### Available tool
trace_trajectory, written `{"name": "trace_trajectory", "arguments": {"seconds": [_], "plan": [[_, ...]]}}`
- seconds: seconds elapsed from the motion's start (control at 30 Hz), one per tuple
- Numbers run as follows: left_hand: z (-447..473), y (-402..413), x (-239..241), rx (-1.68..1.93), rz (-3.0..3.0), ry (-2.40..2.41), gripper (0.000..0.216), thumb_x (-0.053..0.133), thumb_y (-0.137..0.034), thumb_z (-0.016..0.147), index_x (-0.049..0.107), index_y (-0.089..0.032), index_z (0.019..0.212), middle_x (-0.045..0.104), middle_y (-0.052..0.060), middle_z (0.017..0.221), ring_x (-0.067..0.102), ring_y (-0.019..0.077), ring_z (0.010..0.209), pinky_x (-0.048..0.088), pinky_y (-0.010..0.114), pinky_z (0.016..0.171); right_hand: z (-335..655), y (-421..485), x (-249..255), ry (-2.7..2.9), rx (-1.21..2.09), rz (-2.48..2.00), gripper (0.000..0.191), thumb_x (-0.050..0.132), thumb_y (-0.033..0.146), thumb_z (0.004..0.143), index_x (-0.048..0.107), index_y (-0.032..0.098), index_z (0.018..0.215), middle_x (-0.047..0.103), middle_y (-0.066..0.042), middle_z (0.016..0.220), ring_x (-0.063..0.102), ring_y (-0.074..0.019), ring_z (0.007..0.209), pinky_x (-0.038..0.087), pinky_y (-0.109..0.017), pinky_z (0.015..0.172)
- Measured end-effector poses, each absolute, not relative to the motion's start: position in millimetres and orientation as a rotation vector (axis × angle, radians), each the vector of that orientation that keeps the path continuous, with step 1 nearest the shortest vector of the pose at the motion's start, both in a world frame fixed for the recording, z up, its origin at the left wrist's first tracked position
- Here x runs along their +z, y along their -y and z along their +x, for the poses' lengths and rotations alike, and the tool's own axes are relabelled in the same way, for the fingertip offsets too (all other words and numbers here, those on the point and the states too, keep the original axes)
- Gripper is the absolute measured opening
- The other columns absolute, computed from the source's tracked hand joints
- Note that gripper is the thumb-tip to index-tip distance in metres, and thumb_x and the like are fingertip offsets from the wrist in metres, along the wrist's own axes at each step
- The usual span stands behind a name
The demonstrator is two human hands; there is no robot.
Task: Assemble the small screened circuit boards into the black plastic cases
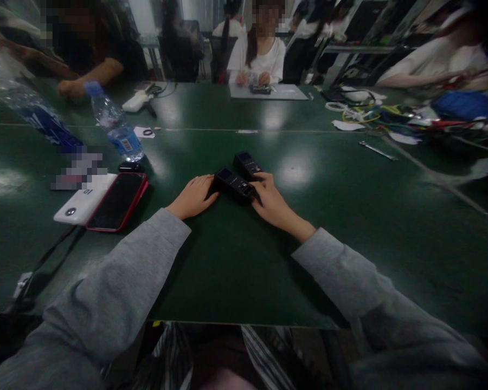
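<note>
Green table [236,271] spreads under both grey-sleeved arms. Left hand [193,196] lies flat, fingers together, touching the near black box [233,184] at mid-table. Right hand [272,203] curls at its other end, grip unclear. Another black box [247,164] lies just behind.

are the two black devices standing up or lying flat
Lying flat. Both black devices rest lengthwise on the green table, screens facing up, with the left hand and right hand at the nearer one's ends.
</note>
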State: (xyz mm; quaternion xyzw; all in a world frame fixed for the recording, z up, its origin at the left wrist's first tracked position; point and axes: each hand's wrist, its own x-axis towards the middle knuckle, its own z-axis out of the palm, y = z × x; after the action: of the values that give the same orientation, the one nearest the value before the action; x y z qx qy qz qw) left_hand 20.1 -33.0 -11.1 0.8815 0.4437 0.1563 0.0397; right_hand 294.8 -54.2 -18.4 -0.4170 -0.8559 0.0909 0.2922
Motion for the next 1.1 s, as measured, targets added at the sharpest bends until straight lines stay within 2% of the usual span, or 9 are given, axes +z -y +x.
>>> {"name": "trace_trajectory", "arguments": {"seconds": [0.23, 0.63, 0.93, 1.1], "plan": [[19.7, 33.4, -12.8, 0.505, 2.716, -1.362, 0.052, 0.043, -0.041, 0.099, 0.047, -0.005, 0.137, 0.053, 0.02, 0.141, 0.047, 0.0288, 0.135, 0.036, 0.045, 0.115, 295.1, 53.7, -19.4, 2.296, 0.195, -1.114, 0.039, 0.049, 0.017, 0.086, 0.049, 0.016, 0.125, 0.03, -0.019, 0.141, 0.056, -0.0306, 0.106, 0.052, -0.059, 0.095], [18.2, 30.7, -16.1, 0.505, 2.701, -1.356, 0.052, 0.043, -0.042, 0.098, 0.047, -0.009, 0.138, 0.053, 0.019, 0.143, 0.047, 0.0293, 0.135, 0.036, 0.047, 0.116, 294.4, 55.8, -16.9, 2.293, 0.233, -1.125, 0.041, 0.051, 0.016, 0.085, 0.049, 0.019, 0.126, 0.03, -0.016, 0.14, 0.055, -0.0314, 0.108, 0.052, -0.058, 0.096], [18.5, 30.3, -16.7, 0.509, 2.712, -1.347, 0.053, 0.043, -0.042, 0.099, 0.047, -0.005, 0.137, 0.052, 0.021, 0.143, 0.047, 0.0294, 0.135, 0.036, 0.046, 0.116, 294.8, 55.1, -17.6, 2.288, 0.241, -1.118, 0.04, 0.051, 0.017, 0.086, 0.049, 0.019, 0.126, 0.03, -0.017, 0.14, 0.055, -0.0309, 0.108, 0.051, -0.058, 0.098], [18.3, 29.9, -17.0, 0.504, 2.707, -1.345, 0.051, 0.042, -0.041, 0.098, 0.047, -0.009, 0.138, 0.052, 0.019, 0.143, 0.048, 0.0291, 0.135, 0.035, 0.048, 0.116, 294.5, 55.1, -17.9, 2.282, 0.25, -1.117, 0.043, 0.05, 0.016, 0.085, 0.05, 0.02, 0.128, 0.03, -0.016, 0.14, 0.057, -0.0302, 0.107, 0.05, -0.059, 0.099]]}}
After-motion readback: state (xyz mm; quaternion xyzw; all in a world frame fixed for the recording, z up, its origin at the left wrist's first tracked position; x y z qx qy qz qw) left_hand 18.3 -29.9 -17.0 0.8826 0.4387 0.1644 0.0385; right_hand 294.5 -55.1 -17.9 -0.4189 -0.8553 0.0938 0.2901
